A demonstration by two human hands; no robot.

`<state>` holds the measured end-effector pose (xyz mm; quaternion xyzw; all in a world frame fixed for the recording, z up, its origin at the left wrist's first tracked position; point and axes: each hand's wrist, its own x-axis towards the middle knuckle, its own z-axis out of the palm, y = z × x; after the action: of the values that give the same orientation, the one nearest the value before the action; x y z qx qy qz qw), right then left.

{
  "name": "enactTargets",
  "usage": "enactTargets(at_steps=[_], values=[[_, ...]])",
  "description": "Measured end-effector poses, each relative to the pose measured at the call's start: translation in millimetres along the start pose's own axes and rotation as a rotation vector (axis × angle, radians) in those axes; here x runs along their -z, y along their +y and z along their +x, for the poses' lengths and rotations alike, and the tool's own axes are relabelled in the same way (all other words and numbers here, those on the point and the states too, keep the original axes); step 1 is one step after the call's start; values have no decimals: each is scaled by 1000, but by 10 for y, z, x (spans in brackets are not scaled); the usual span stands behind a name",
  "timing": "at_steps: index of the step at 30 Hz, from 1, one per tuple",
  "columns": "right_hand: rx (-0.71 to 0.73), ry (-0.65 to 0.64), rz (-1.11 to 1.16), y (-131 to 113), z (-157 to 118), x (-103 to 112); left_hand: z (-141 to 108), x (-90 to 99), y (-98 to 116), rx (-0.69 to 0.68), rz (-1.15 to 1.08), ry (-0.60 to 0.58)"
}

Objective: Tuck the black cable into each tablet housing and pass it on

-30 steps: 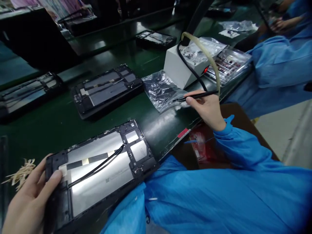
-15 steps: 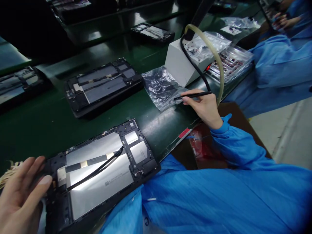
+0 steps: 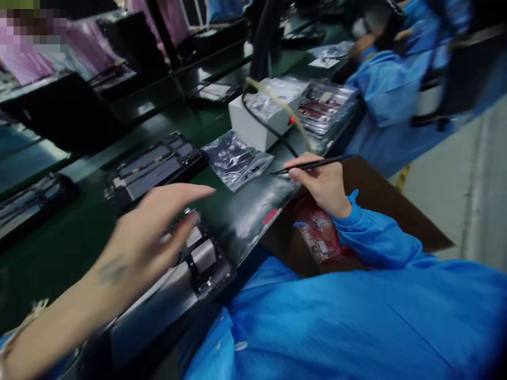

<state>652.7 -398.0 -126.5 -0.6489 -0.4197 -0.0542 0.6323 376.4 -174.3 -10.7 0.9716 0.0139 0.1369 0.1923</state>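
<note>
- Black tweezers [image 3: 307,165] are pinched in the right hand [image 3: 322,182], resting at the near edge of the green surface [image 3: 245,206]; their tips lie just beside the clear plastic bag [image 3: 235,158].
- Nothing is held in the left hand [image 3: 152,232]; it is spread, blurred, above the opened tablet [image 3: 190,274] at the near edge.
- No part appears picked yet; fitting seems left to do.

The left hand [image 3: 146,232] is blurred, raised with fingers spread and loose, bare forearm running down to the lower left. The right hand [image 3: 322,182], sleeved in blue, pinches a thin black tool [image 3: 307,165], well right of the left hand.
</note>
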Motion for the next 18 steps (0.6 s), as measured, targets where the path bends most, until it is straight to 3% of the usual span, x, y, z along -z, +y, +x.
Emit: enactTargets(at_steps=[3,5,6,8,11,14,16,18], values=[[150,120,-147,-160,-290,511,1029,-628,322,-427,127,-321],[191,270,-221,-170,-497,843,1580,-1103,613,-590,138,-462],[196,368,-229,-140,-583,986,1805,-1338,774,-622,38,-494],[181,584,-168,-14,-690,1212,2164,-1778,1110,-513,-335,-480],[80,811,111,287,-677,1412,2515,-2283,1564,-337,-514,-501],[-97,825,489,615,-553,1520,2631,-2493,1807,-242,-635,-530],[-176,821,729,781,-469,1573,2555,-2439,1795,-246,-712,-537],[-205,845,978,855,-404,1605,2365,-2235,1635,-240,-789,-543]])
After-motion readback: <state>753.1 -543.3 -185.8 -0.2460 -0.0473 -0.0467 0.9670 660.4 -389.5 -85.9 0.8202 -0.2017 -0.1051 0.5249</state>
